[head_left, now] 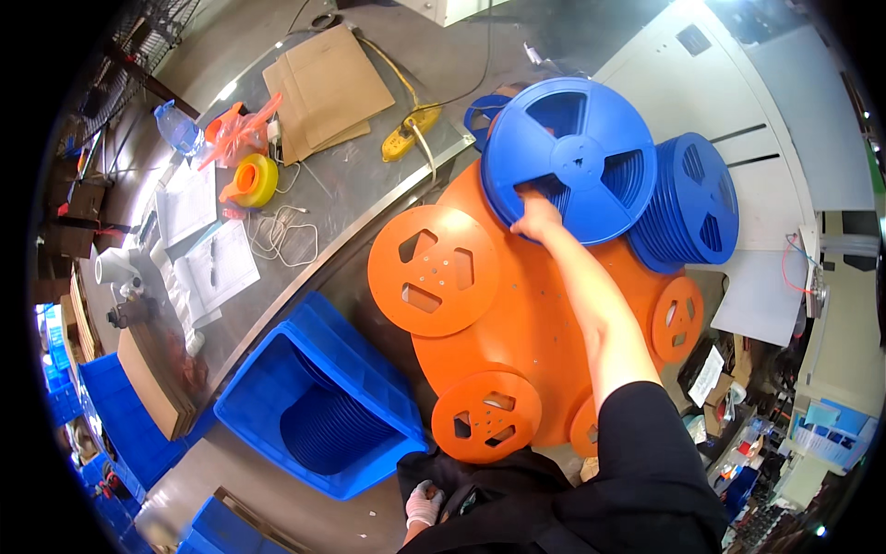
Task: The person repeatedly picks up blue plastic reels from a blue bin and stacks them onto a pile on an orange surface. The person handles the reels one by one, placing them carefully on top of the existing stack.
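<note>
My bare right hand (538, 218) reaches far forward over an orange table. Its fingers go through an opening in the top blue reel (580, 163) of a stack, and the thumb stays outside near the rim; the fingertips are hidden. Close to my body, low in the view, is my left hand (425, 505) in a white glove, fingers curled against dark cloth. What it holds, if anything, cannot be made out. Right of the first stack leans another stack of blue reels (685, 198).
The orange table (535, 323) carries round orange discs (434, 270) with cut-outs. Left of it stands a blue bin (365, 355) with dark blue reels inside. A metal bench (332, 189) holds cardboard (328, 88), yellow tape (254, 180), papers, cables and a yellow power strip (409, 134).
</note>
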The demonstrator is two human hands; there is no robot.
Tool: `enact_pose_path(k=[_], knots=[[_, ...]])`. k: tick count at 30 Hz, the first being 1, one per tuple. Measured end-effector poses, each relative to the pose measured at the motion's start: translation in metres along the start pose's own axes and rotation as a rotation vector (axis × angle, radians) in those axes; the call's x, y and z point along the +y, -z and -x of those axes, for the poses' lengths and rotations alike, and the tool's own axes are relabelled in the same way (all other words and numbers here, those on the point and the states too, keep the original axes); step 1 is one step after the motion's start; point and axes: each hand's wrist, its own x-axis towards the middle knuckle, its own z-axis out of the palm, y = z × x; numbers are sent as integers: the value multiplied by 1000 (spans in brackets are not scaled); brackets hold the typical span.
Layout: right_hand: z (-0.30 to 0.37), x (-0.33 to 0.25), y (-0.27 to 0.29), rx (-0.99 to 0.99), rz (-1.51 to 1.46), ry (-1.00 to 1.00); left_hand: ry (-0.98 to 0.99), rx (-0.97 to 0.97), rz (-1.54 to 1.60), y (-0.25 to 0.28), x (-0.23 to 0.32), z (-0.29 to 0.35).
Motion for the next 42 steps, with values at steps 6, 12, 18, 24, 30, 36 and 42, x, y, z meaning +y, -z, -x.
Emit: enact_pose_path(k=[6, 12, 18, 24, 30, 36, 42], knots=[[143, -4, -7, -169, 158, 79, -83, -24, -33, 25, 3, -2], [329, -49, -64, -254, 60, 100, -219, -62, -203, 66, 20, 8], [474, -106, -149, -286, -52, -18, -341, -30, -217, 93, 0, 20], [512, -116, -227, -332, -61, -90, -246, -67, -11, 126, -105, 22], [507, -110, -238, -444, -89, -120, -72, -70, 180, 152, -185, -11], [508, -117, -213, -550, -167, -203, 39, -176, 392, 161, -152, -7], [517, -123, -195, -479, -236, -172, -98, -194, 345, 168, -144, -7]])
